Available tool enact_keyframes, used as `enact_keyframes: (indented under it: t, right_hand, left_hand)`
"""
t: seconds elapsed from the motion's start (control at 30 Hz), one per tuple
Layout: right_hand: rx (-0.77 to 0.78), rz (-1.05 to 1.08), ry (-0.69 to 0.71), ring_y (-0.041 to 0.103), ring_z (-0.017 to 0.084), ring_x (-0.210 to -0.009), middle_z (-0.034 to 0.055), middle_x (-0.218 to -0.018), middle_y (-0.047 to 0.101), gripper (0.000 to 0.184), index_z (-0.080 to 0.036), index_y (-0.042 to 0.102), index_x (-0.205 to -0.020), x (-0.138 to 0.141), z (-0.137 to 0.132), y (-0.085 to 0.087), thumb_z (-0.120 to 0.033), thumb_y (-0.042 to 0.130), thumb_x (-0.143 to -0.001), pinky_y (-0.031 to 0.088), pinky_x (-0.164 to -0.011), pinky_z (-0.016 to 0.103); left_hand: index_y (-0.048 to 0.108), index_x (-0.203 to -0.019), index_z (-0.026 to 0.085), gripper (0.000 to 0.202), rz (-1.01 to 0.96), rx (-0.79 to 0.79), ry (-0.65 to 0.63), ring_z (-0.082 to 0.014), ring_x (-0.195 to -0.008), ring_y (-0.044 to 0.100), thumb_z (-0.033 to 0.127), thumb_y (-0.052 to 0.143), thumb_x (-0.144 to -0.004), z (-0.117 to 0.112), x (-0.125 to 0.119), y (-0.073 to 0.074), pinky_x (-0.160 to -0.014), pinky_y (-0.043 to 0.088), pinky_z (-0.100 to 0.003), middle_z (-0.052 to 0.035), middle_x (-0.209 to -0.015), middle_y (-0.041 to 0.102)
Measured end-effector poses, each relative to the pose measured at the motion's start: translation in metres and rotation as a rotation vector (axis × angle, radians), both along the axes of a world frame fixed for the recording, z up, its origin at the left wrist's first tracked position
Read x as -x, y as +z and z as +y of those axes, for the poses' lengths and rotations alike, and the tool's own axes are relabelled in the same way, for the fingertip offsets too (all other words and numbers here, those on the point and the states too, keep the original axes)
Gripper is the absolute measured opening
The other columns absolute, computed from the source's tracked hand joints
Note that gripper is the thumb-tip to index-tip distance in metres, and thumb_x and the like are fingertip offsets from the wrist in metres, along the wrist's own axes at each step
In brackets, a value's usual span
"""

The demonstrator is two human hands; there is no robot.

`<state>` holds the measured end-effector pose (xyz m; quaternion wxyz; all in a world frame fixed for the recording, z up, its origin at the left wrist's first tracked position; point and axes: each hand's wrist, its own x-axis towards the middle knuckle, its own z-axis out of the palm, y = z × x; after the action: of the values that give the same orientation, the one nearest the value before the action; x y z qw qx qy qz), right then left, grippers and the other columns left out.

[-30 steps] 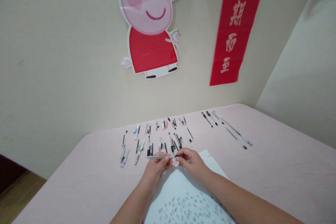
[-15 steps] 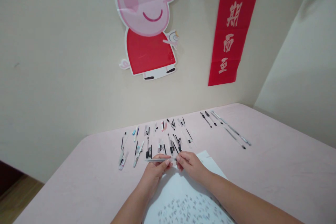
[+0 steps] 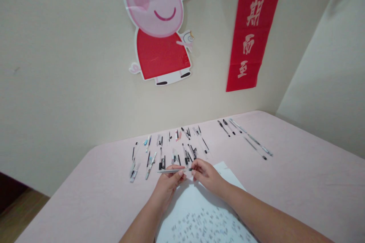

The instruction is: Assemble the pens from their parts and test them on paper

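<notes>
From where I stood, the work looked partway along: well out to the right of the grip, a small group of pens (image 3: 251,137) seemed whole, while just beyond the grip and off to its left many pen parts (image 3: 161,159) lay apart in little clusters, and those looked like what was left. The slim pen (image 3: 171,171) being handled was between the two hands, above the far part of a written sheet (image 3: 199,205). The left hand (image 3: 171,181) pinched its barrel, and the right hand (image 3: 207,173) had its fingertips closed about the dark end. The long axis ran crosswise, nearly level, the pale tapered end pointing left past the left fingers, the dark end right; which was the writing end I couldn't tell.
</notes>
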<state>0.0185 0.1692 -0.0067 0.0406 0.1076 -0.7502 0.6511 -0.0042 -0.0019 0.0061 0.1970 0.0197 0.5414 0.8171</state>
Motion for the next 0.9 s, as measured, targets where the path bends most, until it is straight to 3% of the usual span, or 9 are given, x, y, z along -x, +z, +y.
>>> enact_keyframes:
  t: [0.1,0.33,0.5,0.63,0.8,0.9]
  right_hand:
    - [-0.006,0.004,0.017,0.055,0.013,-0.060,-0.0024,-0.064,0.053,0.025,-0.019,0.050,-0.078,-0.0012,-0.0010,0.0022,-0.043,0.055,-0.083,0.043,-0.058,0.025]
    - [-0.106,0.044,0.003,0.051,0.012,-0.055,-0.0008,-0.055,0.051,0.047,-0.018,0.050,-0.062,-0.0009,0.0011,0.0010,-0.054,0.037,-0.091,0.040,-0.056,0.024]
    - [-0.121,0.089,-0.038,0.047,0.011,-0.057,-0.0019,-0.066,0.052,0.028,-0.018,0.056,-0.084,0.0005,0.0032,-0.0034,-0.045,0.048,-0.089,0.036,-0.054,0.022]
    - [-0.167,0.122,-0.064,0.044,0.012,-0.058,-0.0030,-0.064,0.050,0.021,-0.018,0.056,-0.080,-0.0002,0.0025,-0.0007,-0.039,0.054,-0.085,0.034,-0.055,0.022]
    - [-0.184,0.102,-0.019,0.045,0.012,-0.055,-0.0020,-0.056,0.048,0.043,-0.018,0.051,-0.062,0.0002,0.0028,0.0003,-0.048,0.042,-0.091,0.034,-0.055,0.024]
    - [-0.175,0.086,-0.026,0.047,0.012,-0.055,-0.0015,-0.056,0.049,0.045,-0.018,0.053,-0.064,0.0007,0.0033,-0.0012,-0.048,0.036,-0.093,0.036,-0.056,0.024]
  left_hand:
    - [0.068,-0.078,0.014,0.028,0.007,-0.005,-0.007,-0.0116,-0.066,0.060,0.029,0.083,-0.059,-0.0005,0.0000,-0.0015,-0.070,0.045,-0.025,-0.0012,-0.067,0.066]
    - [0.068,-0.079,0.014,0.031,0.015,0.033,0.005,-0.0132,-0.067,0.060,0.030,0.083,-0.058,-0.0004,-0.0011,0.0011,-0.072,0.046,-0.026,-0.0023,-0.067,0.066]
    - [0.068,-0.078,0.014,0.030,-0.001,0.007,0.009,-0.0125,-0.066,0.059,0.029,0.084,-0.057,-0.0001,-0.0018,0.0039,-0.072,0.046,-0.026,-0.0013,-0.068,0.065]
    - [0.068,-0.077,0.014,0.029,-0.003,0.000,0.003,-0.0128,-0.067,0.059,0.029,0.084,-0.057,-0.0001,-0.0032,0.0062,-0.072,0.046,-0.026,-0.0015,-0.067,0.065]
    - [0.068,-0.078,0.014,0.031,0.007,0.033,-0.014,-0.0128,-0.066,0.059,0.031,0.084,-0.057,-0.0002,-0.0024,0.0043,-0.071,0.045,-0.026,-0.0021,-0.068,0.066]
    - [0.068,-0.078,0.014,0.030,0.009,0.028,-0.008,-0.0125,-0.065,0.059,0.030,0.084,-0.058,0.0001,-0.0020,0.0038,-0.071,0.045,-0.026,-0.0016,-0.067,0.065]
